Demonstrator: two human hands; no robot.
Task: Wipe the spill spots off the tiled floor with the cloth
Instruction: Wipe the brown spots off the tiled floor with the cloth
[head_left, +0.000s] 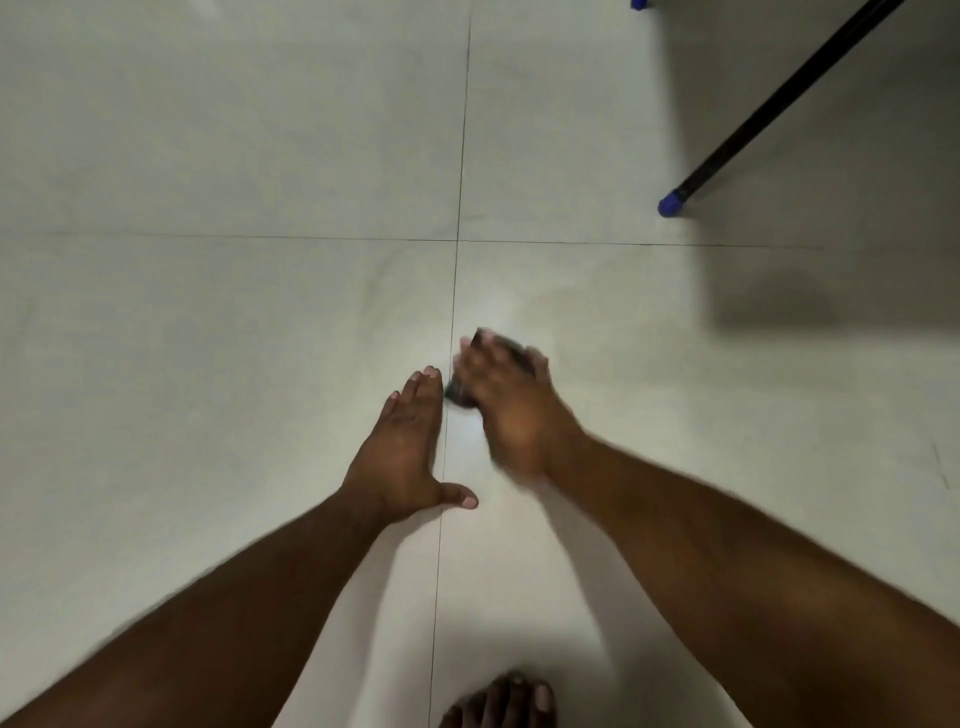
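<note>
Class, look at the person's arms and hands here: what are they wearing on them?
Nothing shows: both forearms are bare, with no sleeves, gloves, watch, bracelets or rings on the left hand or right hand. The right hand is motion-blurred, so small details there are uncertain.

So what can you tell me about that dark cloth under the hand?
The cloth looks dark and bunched, mostly hidden and blurred. The right hand presses it on the pale tiled floor, just right of a grout line, with dark edges peeking out past the fingers. Its fabric can't be told.
</note>
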